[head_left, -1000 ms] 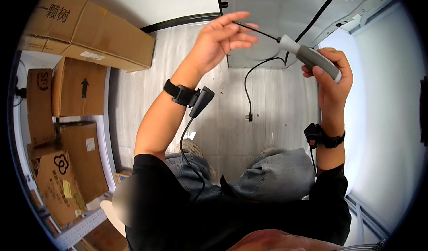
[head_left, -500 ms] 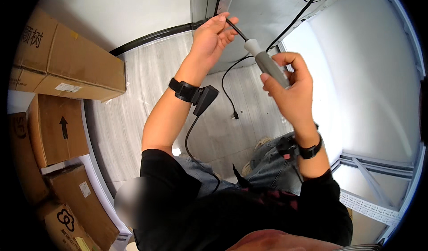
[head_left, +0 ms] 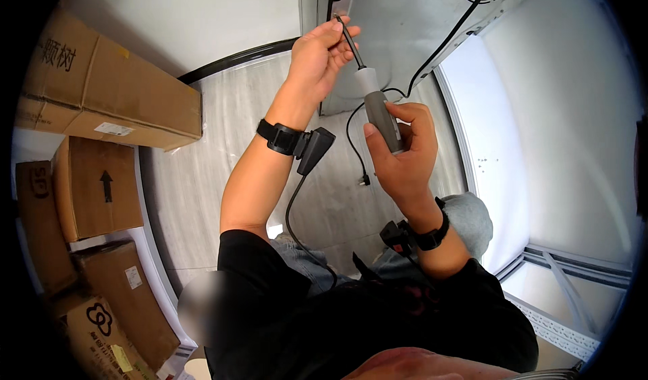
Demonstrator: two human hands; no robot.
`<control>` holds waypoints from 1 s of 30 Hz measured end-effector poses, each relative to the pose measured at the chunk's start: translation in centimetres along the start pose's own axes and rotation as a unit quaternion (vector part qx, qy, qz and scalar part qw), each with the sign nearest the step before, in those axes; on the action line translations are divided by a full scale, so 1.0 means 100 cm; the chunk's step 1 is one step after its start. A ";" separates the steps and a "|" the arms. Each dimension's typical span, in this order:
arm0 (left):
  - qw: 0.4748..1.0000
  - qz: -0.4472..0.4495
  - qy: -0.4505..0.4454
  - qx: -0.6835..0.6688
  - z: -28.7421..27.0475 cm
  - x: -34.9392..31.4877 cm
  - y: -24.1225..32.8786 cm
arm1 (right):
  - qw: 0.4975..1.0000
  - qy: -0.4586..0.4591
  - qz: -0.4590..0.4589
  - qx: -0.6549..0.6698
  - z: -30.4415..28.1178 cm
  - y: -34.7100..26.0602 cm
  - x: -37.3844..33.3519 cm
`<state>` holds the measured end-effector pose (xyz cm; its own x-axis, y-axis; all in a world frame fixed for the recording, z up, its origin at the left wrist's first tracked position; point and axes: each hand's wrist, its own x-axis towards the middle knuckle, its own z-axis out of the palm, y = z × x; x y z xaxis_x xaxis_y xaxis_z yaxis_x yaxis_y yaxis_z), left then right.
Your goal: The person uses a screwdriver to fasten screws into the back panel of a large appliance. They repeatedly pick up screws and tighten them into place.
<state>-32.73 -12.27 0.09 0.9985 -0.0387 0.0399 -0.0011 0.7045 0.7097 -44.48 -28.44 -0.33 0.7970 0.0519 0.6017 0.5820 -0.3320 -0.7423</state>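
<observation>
A screwdriver (head_left: 383, 120) with a grey two-tone handle and a dark metal shaft points up and to the left. My right hand (head_left: 410, 157) wraps its fingers around the lower part of the handle. Close to the tip, my left hand (head_left: 316, 59) is closed, thumb and fingertips at the shaft. Whether a small screw sits between those fingertips is too small to tell. The tip lies by the lower edge strip of a grey metal cabinet panel (head_left: 398, 39), which has round vent slots.
A black power cord (head_left: 442, 29) hangs down the panel, its plug (head_left: 364, 179) on the wood-look floor (head_left: 202, 198). Cardboard boxes (head_left: 101, 184) are stacked at left. White metal shelving (head_left: 560, 272) stands at lower right. Strapped wrist devices (head_left: 316, 152) with cables sit on both my arms.
My right hand has moved left and down with the screwdriver, which now stands more upright. My left hand stays near the tip. The view has shifted slightly.
</observation>
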 end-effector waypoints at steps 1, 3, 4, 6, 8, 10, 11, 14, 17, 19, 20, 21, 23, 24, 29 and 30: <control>1.000 -0.001 0.001 0.006 -0.001 0.002 -0.001 | 1.000 0.015 0.013 0.022 0.002 0.000 0.001; 1.000 0.004 0.002 0.011 -0.004 0.005 -0.003 | 0.998 0.029 0.024 0.047 0.004 0.003 0.002; 1.000 0.006 0.001 0.013 -0.005 0.007 -0.004 | 0.998 0.028 0.021 0.050 0.004 0.004 0.002; 1.000 0.005 -0.004 0.001 -0.006 0.008 -0.007 | 0.997 0.027 0.034 0.067 0.004 0.006 0.001; 1.000 0.001 -0.025 -0.010 -0.009 0.010 -0.007 | 0.993 0.028 0.066 0.095 0.003 0.007 -0.001; 1.000 -0.001 -0.001 -0.002 -0.004 0.010 -0.006 | 0.995 0.027 0.048 0.087 0.004 0.011 0.000; 1.000 -0.002 0.011 0.002 -0.002 0.009 -0.005 | 0.995 0.027 0.039 0.082 0.004 0.012 0.000; 1.000 -0.002 0.020 0.002 0.000 0.009 -0.005 | 0.997 -0.022 0.038 0.070 0.000 0.013 -0.001; 1.000 0.001 0.016 0.001 -0.001 0.010 -0.005 | 0.985 -0.022 0.128 0.115 0.001 0.003 0.002; 1.000 0.000 0.011 0.002 -0.001 0.011 -0.007 | 0.979 0.014 0.134 0.151 0.003 -0.001 0.005; 1.000 0.000 0.009 0.004 -0.001 0.012 -0.007 | 0.976 0.031 0.136 0.169 0.003 -0.003 0.007; 1.000 0.000 0.007 0.006 -0.002 0.012 -0.006 | 0.974 0.028 0.146 0.169 0.002 -0.006 0.008; 1.000 -0.002 0.007 0.004 0.000 0.012 -0.005 | 0.971 0.022 0.167 0.169 0.000 -0.010 0.011; 1.000 -0.002 0.008 0.004 0.000 0.011 -0.005 | 0.971 0.021 0.170 0.166 0.001 -0.011 0.011; 1.000 -0.006 0.021 0.006 0.000 0.011 -0.003 | 0.943 -0.003 0.257 0.211 0.000 -0.026 0.018; 1.000 -0.006 0.022 0.008 0.001 0.011 -0.003 | 0.933 -0.002 0.266 0.243 0.000 -0.025 0.017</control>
<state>-31.62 -12.58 0.01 0.9999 -0.0163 0.0006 0.0109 0.6928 0.7211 -44.54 -27.55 2.57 0.9940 0.0062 0.1096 0.1073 0.1548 -0.9821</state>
